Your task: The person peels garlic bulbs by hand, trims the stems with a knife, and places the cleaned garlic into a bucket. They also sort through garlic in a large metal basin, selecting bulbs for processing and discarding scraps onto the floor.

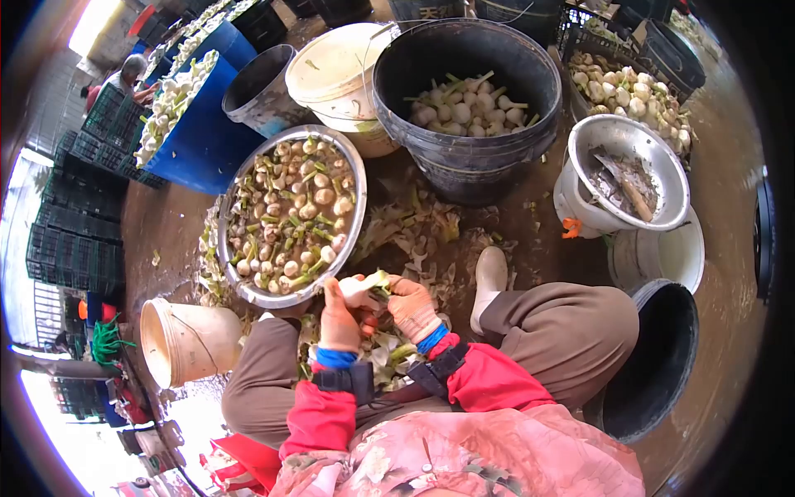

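Observation:
A pale garlic bulb [356, 291] with a short green stem is between my two hands, above my lap. My left hand [338, 321] is closed around the bulb, its thumb pointing up. At the stem end, the fingers of my right hand [414, 308] pinch the garlic. Both hands appear to wear thin, stained gloves with blue bands at the wrists. Just beyond them, a round metal basin [362, 186] holds many garlic bulbs with cut green stems. Loose peelings [389, 356] lie below my hands, between my legs.
Ahead stands a large black bucket [464, 166] partly filled with garlic. A metal bowl [584, 137] with a knife sits on a white bucket to the right. An overturned white bucket [199, 335] lies left. Blue barrels [203, 137] heaped with garlic stand behind, near another person [128, 79].

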{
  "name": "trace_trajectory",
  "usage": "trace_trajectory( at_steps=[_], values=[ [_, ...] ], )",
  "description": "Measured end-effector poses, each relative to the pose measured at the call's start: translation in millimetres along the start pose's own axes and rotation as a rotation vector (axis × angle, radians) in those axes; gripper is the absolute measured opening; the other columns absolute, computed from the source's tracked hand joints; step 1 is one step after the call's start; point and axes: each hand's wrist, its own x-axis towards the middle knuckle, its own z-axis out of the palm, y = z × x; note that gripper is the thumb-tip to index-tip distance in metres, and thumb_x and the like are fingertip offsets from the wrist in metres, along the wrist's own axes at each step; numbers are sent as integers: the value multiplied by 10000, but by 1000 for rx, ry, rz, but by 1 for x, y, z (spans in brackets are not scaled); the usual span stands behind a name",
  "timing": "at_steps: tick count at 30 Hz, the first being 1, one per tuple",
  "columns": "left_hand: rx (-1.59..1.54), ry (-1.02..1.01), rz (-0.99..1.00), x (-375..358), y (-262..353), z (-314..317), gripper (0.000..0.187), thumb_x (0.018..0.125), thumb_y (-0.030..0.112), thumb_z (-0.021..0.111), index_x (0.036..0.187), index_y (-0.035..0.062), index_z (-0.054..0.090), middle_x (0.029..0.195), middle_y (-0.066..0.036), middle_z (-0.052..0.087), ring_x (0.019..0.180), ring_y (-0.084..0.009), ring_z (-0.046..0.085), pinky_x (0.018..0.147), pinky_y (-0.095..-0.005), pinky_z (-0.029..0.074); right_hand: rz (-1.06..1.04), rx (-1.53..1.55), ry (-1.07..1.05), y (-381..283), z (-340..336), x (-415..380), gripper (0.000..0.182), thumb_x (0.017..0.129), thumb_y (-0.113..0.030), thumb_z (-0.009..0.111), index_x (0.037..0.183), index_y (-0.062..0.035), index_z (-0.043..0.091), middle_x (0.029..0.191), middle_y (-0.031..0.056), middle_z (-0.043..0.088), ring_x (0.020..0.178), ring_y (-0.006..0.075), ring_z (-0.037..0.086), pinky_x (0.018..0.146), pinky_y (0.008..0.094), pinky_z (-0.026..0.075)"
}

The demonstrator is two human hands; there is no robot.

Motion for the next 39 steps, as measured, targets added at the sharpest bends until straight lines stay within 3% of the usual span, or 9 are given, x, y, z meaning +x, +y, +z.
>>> trace_trajectory(
  at_steps=[4,7,10,13,17,21,25,34,39],
  values=[
    [-185,152,-21,45,-13,-16,565,851,583,404,1058,76,541,765,-30,548,614,-128,523,502,-264,426,68,-242,71,-6,16,0,306,775,37,533,1069,-30,589,955,25,626,842,110,574,754,231,460],
    [-232,-61,501,30,-31,-12,571,825,420,581,1206,31,410,1004,-39,472,868,-129,472,756,-263,414,152,-56,73,-10,6,9,276,788,-23,572,1064,-40,590,932,17,625,839,99,563,753,218,451],
    [360,302,698,31,-39,-9,476,751,205,681,1131,28,456,935,-57,500,800,-151,506,714,-268,433,78,-298,50,-2,9,6,319,775,40,492,1069,-51,572,882,46,627,772,97,551,656,229,452],
    [-435,157,220,20,-14,-9,248,792,316,647,807,94,538,780,-40,570,627,-174,554,524,-255,442,-71,-504,162,-3,-5,21,253,757,5,512,986,-38,611,886,97,639,794,181,577,729,285,447],
    [-677,-10,214,16,-10,-21,347,771,423,633,879,101,561,839,-70,590,748,-232,570,710,-362,475,-18,-817,393,15,-62,43,322,724,-69,529,1037,-51,604,925,175,632,913,287,596,781,311,440],
    [-603,133,97,23,-4,-46,493,789,578,495,892,103,576,734,-52,567,637,-187,505,521,-296,376,381,-1609,-324,7,-60,40,475,751,-88,510,1225,-116,493,1273,146,463,1180,233,446,929,297,386],
    [-445,199,-162,25,-2,-55,394,795,518,523,865,135,585,664,-9,545,565,-147,479,437,-258,341,-174,-664,-254,11,-27,27,628,642,80,487,1242,-107,493,1267,39,464,1135,165,458,937,266,365],
    [-452,67,-152,29,-10,-52,344,827,414,490,879,91,598,721,-4,595,554,-122,517,420,-218,384,205,-162,-594,-37,8,-4,186,755,78,568,914,-7,611,972,88,609,952,193,565,859,305,430],
    [-571,154,-24,36,-15,-52,490,876,503,388,951,57,577,775,-68,612,611,-154,560,428,-242,431,249,-17,-332,-39,-5,6,123,792,-3,603,907,-29,568,920,77,603,816,137,585,710,276,505]
  ],
)
